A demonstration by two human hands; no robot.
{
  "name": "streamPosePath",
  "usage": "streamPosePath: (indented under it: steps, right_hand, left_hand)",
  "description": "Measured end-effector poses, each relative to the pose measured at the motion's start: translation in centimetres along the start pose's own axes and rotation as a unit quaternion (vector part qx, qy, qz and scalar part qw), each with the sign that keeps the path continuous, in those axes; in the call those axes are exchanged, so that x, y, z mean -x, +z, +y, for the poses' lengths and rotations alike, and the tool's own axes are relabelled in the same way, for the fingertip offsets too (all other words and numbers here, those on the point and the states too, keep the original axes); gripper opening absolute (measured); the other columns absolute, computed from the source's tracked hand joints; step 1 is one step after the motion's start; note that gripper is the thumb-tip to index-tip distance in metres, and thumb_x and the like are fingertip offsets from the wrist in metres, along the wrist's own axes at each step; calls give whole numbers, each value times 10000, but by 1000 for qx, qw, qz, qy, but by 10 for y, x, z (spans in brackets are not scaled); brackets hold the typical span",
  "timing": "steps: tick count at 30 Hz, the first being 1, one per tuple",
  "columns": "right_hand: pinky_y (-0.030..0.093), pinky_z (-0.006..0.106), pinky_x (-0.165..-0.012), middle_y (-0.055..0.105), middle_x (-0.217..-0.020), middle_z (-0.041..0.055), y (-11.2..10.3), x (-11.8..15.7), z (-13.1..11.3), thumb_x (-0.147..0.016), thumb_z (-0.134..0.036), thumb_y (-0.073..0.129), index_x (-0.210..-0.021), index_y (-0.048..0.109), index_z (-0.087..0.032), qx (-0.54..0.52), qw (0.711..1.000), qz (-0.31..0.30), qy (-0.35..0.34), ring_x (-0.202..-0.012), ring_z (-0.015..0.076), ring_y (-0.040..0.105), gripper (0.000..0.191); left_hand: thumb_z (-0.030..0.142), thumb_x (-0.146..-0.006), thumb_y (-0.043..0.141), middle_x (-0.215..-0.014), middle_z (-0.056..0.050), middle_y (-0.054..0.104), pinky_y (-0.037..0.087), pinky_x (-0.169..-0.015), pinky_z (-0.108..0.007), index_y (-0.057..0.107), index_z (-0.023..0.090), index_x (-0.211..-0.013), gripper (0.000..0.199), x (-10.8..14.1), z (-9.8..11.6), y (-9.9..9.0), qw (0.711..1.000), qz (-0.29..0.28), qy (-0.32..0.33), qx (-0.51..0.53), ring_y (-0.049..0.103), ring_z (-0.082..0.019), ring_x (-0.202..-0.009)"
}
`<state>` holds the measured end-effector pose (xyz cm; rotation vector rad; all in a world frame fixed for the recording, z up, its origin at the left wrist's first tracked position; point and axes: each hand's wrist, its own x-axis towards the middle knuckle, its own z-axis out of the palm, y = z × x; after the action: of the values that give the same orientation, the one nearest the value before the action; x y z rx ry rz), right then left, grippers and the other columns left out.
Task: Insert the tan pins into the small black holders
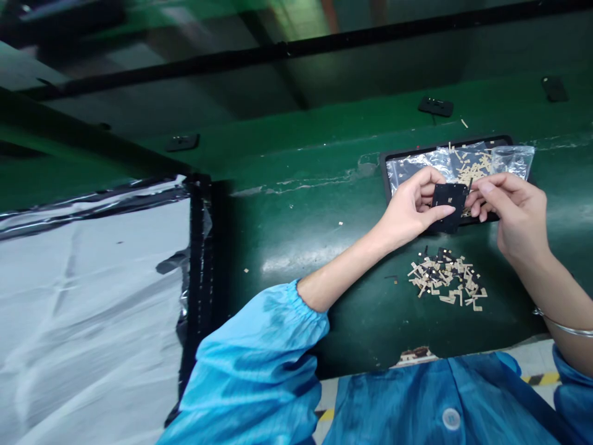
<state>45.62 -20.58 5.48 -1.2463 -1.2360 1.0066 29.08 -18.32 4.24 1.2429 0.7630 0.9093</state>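
My left hand (414, 203) is closed on a thin black rectangular plate (449, 204), its thumb lying across the front face. The plate has small light marks on it. At its right edge is my right hand (521, 210), thumb and forefinger pinched together. A tiny dark strip (470, 184) shows at those fingertips; its kind is too small to make out. Behind both hands lies a black tray (386, 179) with clear plastic bags (512, 161) and many small tan pieces (475, 165). Nearer me, a loose pile of small tan and black pieces (447, 278) rests on the green table.
A white-covered surface with a black raised edge (199, 278) stands at left. Flat black parts lie towards the back: one at left (183, 143), one behind the tray (435, 106), one at far right (555, 89). A dark bar (287, 48) crosses the back.
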Motion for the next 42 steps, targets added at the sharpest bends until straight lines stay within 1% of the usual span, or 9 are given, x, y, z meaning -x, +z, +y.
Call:
streamPosePath:
  steps: [5,9,14,20,22,25,27,33,42]
  right_hand:
    - [368,227,-409,626,-606,-27,-2,-1,0,-721,-249,682,-747,651,-215,-40,997,-55,40,-477,92,530,53]
    - [376,211,-408,605,-579,-36,-3,-2,1,-691,-224,718,-745,656,-213,-51,996,-66,42,-483,84,533,83]
    - [378,216,-381,569,-557,-41,-4,-3,1,-657,-322,751,-699,622,-215,-28,996,-71,39,-457,88,512,173]
    - [356,225,-360,533,-506,-47,-5,-5,-2,-622,-389,771,-647,583,-220,-52,992,-104,57,-413,91,480,254]
    - [349,227,-358,542,-510,-43,-6,-5,-2,-610,-386,778,-634,584,-222,-61,991,-102,63,-416,93,480,254]
    - [354,234,-366,560,-532,-36,-6,-5,-2,-609,-385,780,-633,591,-231,-52,995,-72,46,-430,97,486,245]
    - [359,238,-373,567,-541,-35,-6,-3,-1,-618,-369,780,-640,602,-234,-40,998,-50,23,-433,97,487,225]
    - [406,230,-421,601,-603,-29,-5,3,0,-700,-260,747,-693,643,-230,-6,999,-39,-27,-492,96,540,108]
    - [400,217,-423,603,-605,-28,-2,8,1,-716,-254,742,-710,648,-218,-11,999,-28,-29,-497,87,536,101]
  left_hand:
    - [274,-659,740,-784,18,578,466,-636,-205,422,193,-848,379,-1,-1,-1,1000,-3,3,20,605,-104,-724]
    - [286,-659,744,-798,11,602,498,-690,-233,422,193,-852,387,-1,0,-1,999,-16,0,38,631,-120,-758]
    - [315,-635,773,-813,-1,640,516,-742,-258,440,187,-851,417,-1,1,-2,998,-33,-15,50,654,-139,-792]
    - [326,-653,765,-798,-6,644,497,-668,-240,478,178,-889,400,-3,0,-5,995,-73,5,65,641,-127,-734]
    - [339,-663,759,-773,0,624,469,-614,-222,487,178,-897,394,-3,-1,-3,998,-57,13,38,615,-111,-691]
    - [340,-639,786,-751,13,575,419,-561,-199,507,177,-917,426,0,-1,1,998,15,49,-33,553,-88,-653]
    - [334,-609,811,-779,6,560,405,-547,-198,522,177,-957,478,2,-1,4,993,46,75,-79,530,-90,-663]
    - [288,-629,798,-862,-30,566,430,-549,-199,528,167,-1029,498,5,-2,6,986,37,102,-123,537,-119,-747]
    - [270,-674,750,-981,-55,580,479,-568,-189,506,183,-1056,461,6,-5,6,975,49,143,-164,579,-138,-843]
